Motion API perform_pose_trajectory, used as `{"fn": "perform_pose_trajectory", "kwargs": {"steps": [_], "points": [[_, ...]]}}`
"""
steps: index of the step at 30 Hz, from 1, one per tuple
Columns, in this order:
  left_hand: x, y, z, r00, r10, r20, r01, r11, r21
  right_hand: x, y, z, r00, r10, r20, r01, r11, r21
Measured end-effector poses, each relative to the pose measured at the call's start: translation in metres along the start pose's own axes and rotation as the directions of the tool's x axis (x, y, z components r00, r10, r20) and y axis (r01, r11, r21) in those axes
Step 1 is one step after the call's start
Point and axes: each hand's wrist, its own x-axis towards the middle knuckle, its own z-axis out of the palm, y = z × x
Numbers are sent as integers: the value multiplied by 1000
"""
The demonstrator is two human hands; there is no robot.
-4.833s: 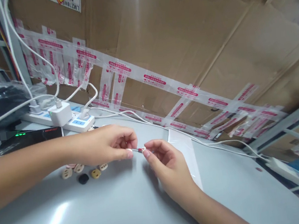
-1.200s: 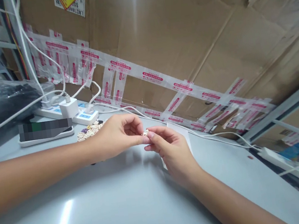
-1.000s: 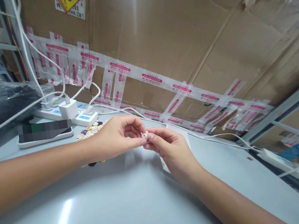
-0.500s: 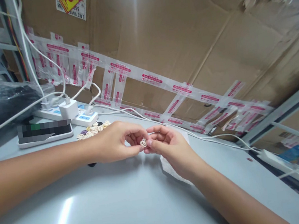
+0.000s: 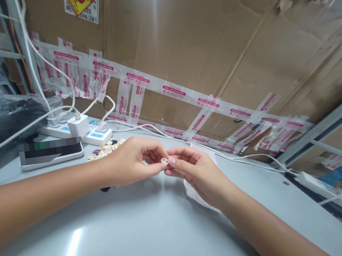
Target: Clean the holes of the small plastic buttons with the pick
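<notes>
Above the middle of the table, a small cream skull-like bead [image 5: 164,161] with dark holes is pinched between both hands. My left hand [image 5: 134,160] has its thumb and index fingertip closed on the bead's left side. My right hand [image 5: 196,171] meets it from the right, thumb and fingertips pressed to the bead. A pile of similar beads [image 5: 100,153], mostly cream with a few black and purple, lies behind my left wrist, which partly hides it. Below that wrist a dark piece [image 5: 105,189] shows. Under my right hand is a white sheet [image 5: 199,194], partly covered.
A phone [image 5: 52,155] lies at the left on the grey table [image 5: 136,243]. Behind it sits a white power strip [image 5: 97,135] with a charger [image 5: 78,124] and cables. A taped cardboard sheet [image 5: 198,48] stands along the back. Black plastic wrapping [image 5: 0,118] is far left.
The bead has turned slightly between the fingertips and now shows at a different angle. My right fingers have shifted a little, and the hands stay in about the same place.
</notes>
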Motion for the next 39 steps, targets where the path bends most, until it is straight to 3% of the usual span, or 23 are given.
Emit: {"fn": "perform_pose_trajectory", "kwargs": {"steps": [12,15,17,20,22,24,28,33,39], "points": [[-1,-5,1,995,103,16,-104,989,106,1,6,4,999,-3,52,9,992,-129],[-1,-6,-2,994,106,2,-105,981,163,-2,-7,-1,999,-16,40,28,954,-300],[-1,-7,-4,994,90,-59,-75,973,219,-6,-20,-7,998,-58,-11,41,813,-581],[-1,-9,-6,990,76,-123,-36,953,300,-16,-38,-17,1000,-31,4,14,341,-940],[-2,-10,-7,986,73,-152,-16,938,346,-25,-45,-18,993,115,15,5,86,-996],[-3,-11,-7,982,105,-155,-39,924,380,-33,-46,-14,977,214,-10,2,-59,-998],[-5,-17,-5,982,187,-26,-161,903,398,-40,-39,5,952,281,-123,-62,-216,-975],[-5,-24,-2,987,134,87,-157,911,382,-36,-27,24,926,310,-216,-91,-373,-923],[-4,-22,-2,984,139,114,-172,911,374,-34,-17,30,913,280,-297,-155,-436,-886]]}}
